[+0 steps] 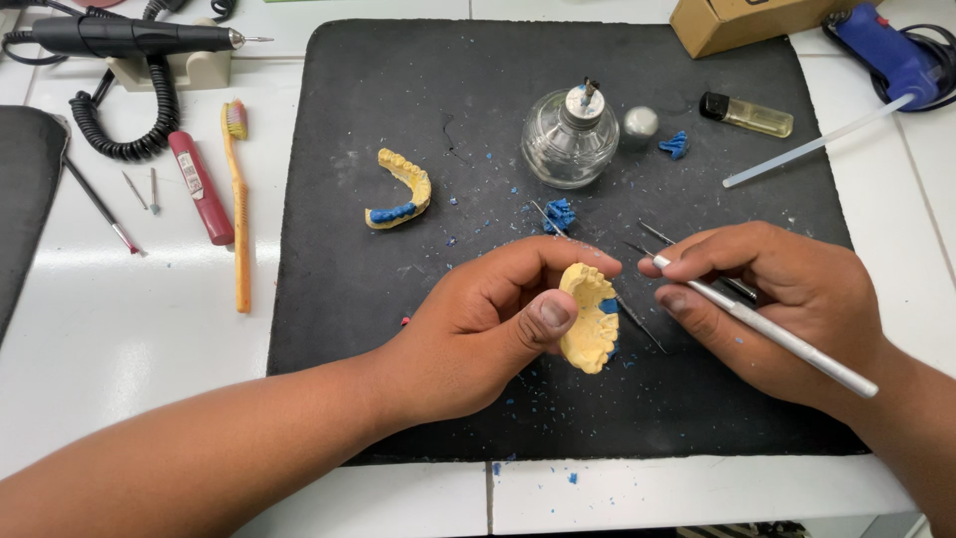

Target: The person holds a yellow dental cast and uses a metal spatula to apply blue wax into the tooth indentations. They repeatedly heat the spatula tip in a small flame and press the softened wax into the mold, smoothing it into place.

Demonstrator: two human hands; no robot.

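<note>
1. While the left hand (478,329) pinches a yellow dental cast (590,319) between thumb and curled fingers above the black mat (398,279), the right hand (787,299) grips a slim silver tool (767,329) pen-fashion, its tip just beside the cast.
2. A second cast (401,189) with blue wax lies on the mat, near a glass spirit lamp (571,139).
3. A toothbrush (239,199) lies on the white table (119,329).

Open lane on the black mat (329,299) left of the left hand (478,334), up to the second yellow dental cast (401,189). Ahead of both hands it's tight: loose metal picks (687,244), blue wax lump (560,214), glass spirit lamp (571,139). Off-mat left is blocked by toothbrush (239,199) and red tube (199,187); near edge of white tabletop (697,493) passes freely.
</note>
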